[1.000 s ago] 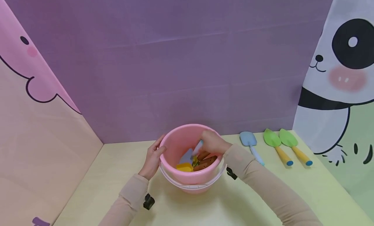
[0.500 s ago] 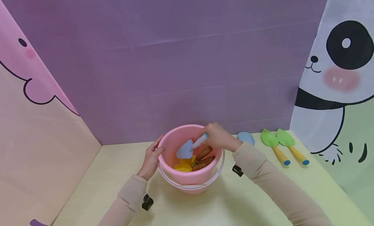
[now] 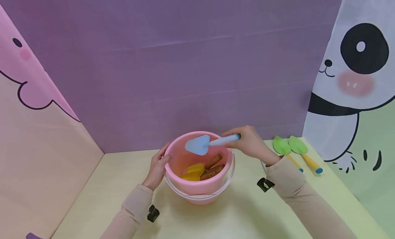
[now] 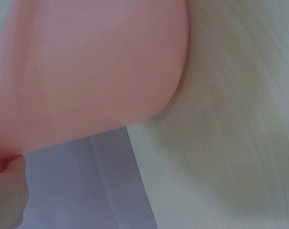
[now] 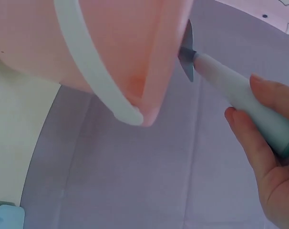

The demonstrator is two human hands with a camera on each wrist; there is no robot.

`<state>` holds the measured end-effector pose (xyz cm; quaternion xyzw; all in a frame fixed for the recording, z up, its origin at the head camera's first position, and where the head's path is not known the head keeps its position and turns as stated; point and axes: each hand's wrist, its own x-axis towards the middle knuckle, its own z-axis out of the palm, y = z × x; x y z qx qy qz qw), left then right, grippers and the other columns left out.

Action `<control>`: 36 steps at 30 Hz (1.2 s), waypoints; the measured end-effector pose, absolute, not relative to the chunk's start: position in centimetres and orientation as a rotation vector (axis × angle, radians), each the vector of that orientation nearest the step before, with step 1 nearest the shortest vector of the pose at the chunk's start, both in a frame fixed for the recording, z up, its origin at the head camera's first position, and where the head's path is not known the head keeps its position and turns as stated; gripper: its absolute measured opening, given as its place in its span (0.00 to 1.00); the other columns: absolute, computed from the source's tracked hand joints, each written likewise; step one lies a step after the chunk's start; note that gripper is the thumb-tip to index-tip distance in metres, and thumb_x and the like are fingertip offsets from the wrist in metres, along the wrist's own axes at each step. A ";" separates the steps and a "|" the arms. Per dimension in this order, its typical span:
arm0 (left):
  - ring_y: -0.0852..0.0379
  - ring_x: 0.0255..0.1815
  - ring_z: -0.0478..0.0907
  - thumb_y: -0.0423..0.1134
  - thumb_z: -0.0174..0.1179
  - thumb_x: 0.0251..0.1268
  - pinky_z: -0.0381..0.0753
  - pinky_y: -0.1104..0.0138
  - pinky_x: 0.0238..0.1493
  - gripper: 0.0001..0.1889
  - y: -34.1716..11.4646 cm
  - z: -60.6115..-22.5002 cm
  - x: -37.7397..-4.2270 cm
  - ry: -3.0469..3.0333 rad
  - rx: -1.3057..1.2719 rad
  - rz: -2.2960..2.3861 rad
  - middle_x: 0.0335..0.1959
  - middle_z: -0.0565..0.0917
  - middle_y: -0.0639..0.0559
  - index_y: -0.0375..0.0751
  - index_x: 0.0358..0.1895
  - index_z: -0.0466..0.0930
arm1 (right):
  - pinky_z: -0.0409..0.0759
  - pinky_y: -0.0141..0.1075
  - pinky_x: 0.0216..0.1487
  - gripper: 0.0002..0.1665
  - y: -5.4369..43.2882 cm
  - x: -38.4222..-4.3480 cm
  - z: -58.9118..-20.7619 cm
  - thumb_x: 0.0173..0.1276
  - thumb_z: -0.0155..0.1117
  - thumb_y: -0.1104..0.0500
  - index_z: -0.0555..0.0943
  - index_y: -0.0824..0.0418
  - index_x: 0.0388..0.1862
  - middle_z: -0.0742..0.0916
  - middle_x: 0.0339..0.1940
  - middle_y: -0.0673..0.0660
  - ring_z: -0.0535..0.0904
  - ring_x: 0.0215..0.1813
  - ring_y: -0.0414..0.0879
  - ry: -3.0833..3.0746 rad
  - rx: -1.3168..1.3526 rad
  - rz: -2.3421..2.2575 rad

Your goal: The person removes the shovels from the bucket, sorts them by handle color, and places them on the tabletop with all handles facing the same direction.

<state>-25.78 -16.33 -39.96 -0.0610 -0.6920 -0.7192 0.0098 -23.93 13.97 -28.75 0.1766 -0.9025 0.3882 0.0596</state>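
Observation:
In the head view a pink bucket (image 3: 197,188) stands on the table, its white handle hanging down at the front. My left hand (image 3: 155,168) grips the bucket's left rim, thumb on the inner side. Over the bucket's mouth is a small trowel with a light blue pointed blade (image 3: 199,145). My right hand (image 3: 248,143) holds it by the pale handle, and the right wrist view shows thumb and fingers around this handle (image 5: 230,86). Inside the bucket lie tools with yellow blades (image 3: 195,168) and brown handles (image 3: 213,162).
Two green leaf-shaped trowels (image 3: 298,145) with yellow handles lie at the right on the pale wooden table (image 3: 247,204). A light blue shovel blade (image 5: 10,218) shows in the right wrist view's corner. A purple sheet (image 3: 185,78) hangs behind the table.
My right hand has lifted the blue trowel up from inside the bucket and moved rightward to the rim. The left hand keeps its grip on the bucket.

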 end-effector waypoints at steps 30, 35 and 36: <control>0.49 0.66 0.63 0.31 0.43 0.62 0.71 0.71 0.55 0.29 -16.2 -39.8 -25.5 -2.167 -0.175 -2.234 0.69 0.61 0.45 0.39 0.69 0.56 | 0.70 0.25 0.26 0.22 17.0 -25.2 -36.3 0.53 0.70 0.58 0.82 0.62 0.48 0.84 0.49 0.61 0.74 0.34 0.43 -2.227 -0.081 1.449; 0.48 0.66 0.63 0.31 0.44 0.62 0.70 0.66 0.57 0.29 -16.2 -39.7 -25.4 -2.170 -0.179 -2.227 0.69 0.61 0.44 0.38 0.69 0.56 | 0.69 0.20 0.29 0.22 16.3 -25.5 -38.8 0.53 0.70 0.59 0.82 0.63 0.48 0.85 0.47 0.61 0.76 0.39 0.45 -2.123 -0.148 1.434; 0.48 0.66 0.63 0.31 0.44 0.62 0.69 0.65 0.58 0.29 -16.2 -39.7 -25.4 -2.167 -0.177 -2.226 0.69 0.61 0.44 0.39 0.69 0.56 | 0.69 0.20 0.29 0.22 16.1 -25.6 -39.4 0.53 0.70 0.59 0.82 0.63 0.48 0.85 0.46 0.61 0.77 0.39 0.46 -2.104 -0.152 1.432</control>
